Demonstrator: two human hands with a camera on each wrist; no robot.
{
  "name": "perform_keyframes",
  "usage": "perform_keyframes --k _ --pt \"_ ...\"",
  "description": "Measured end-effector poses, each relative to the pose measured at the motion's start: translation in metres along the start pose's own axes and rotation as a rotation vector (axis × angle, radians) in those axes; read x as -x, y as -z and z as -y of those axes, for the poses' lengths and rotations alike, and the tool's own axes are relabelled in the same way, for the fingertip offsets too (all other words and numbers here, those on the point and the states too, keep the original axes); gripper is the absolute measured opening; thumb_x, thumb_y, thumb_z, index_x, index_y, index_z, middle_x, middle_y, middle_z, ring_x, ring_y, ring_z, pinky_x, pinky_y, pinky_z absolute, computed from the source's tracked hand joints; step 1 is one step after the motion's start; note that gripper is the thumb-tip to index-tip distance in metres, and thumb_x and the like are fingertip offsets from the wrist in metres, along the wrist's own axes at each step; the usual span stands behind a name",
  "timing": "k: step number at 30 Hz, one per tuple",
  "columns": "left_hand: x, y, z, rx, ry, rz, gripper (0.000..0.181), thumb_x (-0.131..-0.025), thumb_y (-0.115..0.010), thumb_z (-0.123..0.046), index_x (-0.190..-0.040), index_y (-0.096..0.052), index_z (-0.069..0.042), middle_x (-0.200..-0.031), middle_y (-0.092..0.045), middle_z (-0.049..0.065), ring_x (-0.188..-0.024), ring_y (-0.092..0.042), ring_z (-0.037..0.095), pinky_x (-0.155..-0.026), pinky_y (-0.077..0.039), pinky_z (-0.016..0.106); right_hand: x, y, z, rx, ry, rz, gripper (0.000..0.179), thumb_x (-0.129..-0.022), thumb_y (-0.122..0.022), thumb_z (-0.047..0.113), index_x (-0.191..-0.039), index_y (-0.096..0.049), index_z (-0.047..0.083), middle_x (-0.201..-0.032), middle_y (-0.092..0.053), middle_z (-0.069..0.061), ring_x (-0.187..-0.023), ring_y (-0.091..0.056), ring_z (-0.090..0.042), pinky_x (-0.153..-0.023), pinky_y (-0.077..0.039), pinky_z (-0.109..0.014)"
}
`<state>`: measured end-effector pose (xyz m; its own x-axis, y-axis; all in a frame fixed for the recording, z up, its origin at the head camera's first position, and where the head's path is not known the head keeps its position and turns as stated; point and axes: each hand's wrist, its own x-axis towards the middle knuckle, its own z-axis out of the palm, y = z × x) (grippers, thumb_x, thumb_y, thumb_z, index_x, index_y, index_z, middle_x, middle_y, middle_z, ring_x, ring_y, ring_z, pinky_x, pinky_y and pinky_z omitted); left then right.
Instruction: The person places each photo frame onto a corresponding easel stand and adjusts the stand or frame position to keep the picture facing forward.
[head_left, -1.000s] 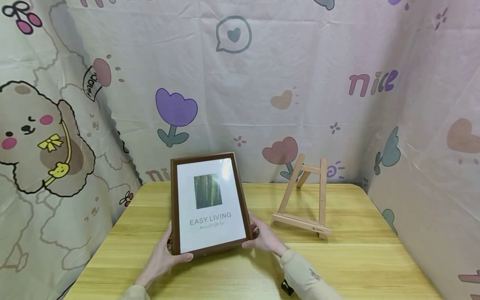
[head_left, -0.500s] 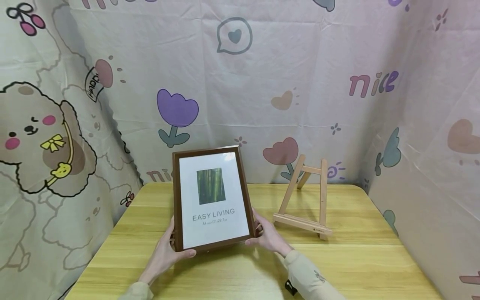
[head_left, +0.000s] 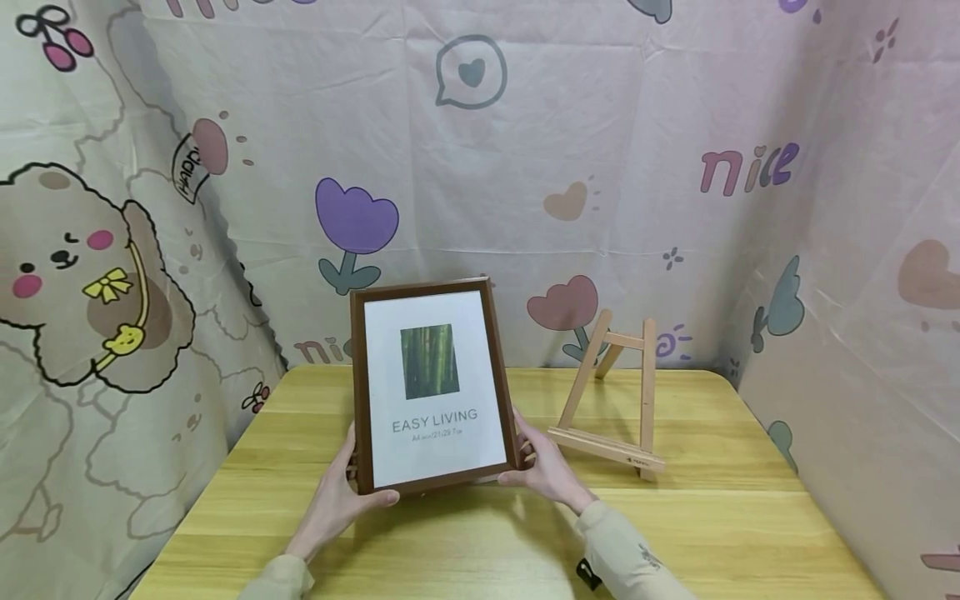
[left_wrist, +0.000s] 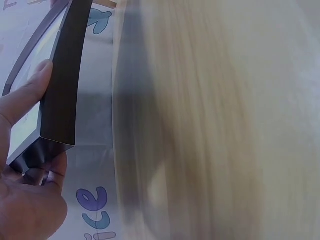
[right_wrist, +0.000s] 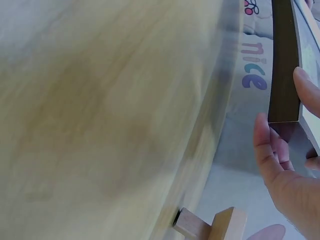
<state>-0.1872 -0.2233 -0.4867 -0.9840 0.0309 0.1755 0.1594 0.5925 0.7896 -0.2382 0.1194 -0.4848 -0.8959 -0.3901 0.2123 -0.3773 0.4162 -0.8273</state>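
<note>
A brown picture frame (head_left: 435,383), with a bamboo picture and the words EASY LIVING on its sheet, is held up above the table, leaning back a little. The left hand (head_left: 337,492) grips its lower left corner, thumb on the front edge and fingers behind. At the lower right corner the right hand (head_left: 547,467) holds it the same way. In the left wrist view the left thumb (left_wrist: 35,90) presses the frame's border (left_wrist: 65,75). The right wrist view has the right fingers (right_wrist: 265,145) behind the frame's corner (right_wrist: 285,90). The frame's back is hidden.
A small wooden easel (head_left: 606,446) stands to the right of the frame, near the right hand. The wood-grain table (head_left: 720,517) ends at a patterned cloth backdrop (head_left: 480,167) behind and on both sides. A black strap piece (head_left: 588,573) shows by the right sleeve.
Both hands have raised the picture frame and shifted it slightly to the right. It leans back less steeply than before. The easel stays where it was.
</note>
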Motion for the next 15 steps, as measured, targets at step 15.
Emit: perform_keyframes --k 15 --pt "-0.0088 -0.0048 -0.0054 0.012 -0.057 0.002 0.137 -0.069 -0.093 -0.035 -0.163 0.006 -0.021 -0.168 -0.009 0.026 -0.148 -0.024 0.054 -0.113 -0.034 0.07 0.0059 0.0087 0.0015 -0.027 -0.018 -0.046 0.113 -0.073 -0.087 0.006 -0.162 -0.018 0.013 -0.108 -0.059 -0.014 -0.09 -0.055 -0.018 -0.077 -0.059 -0.026"
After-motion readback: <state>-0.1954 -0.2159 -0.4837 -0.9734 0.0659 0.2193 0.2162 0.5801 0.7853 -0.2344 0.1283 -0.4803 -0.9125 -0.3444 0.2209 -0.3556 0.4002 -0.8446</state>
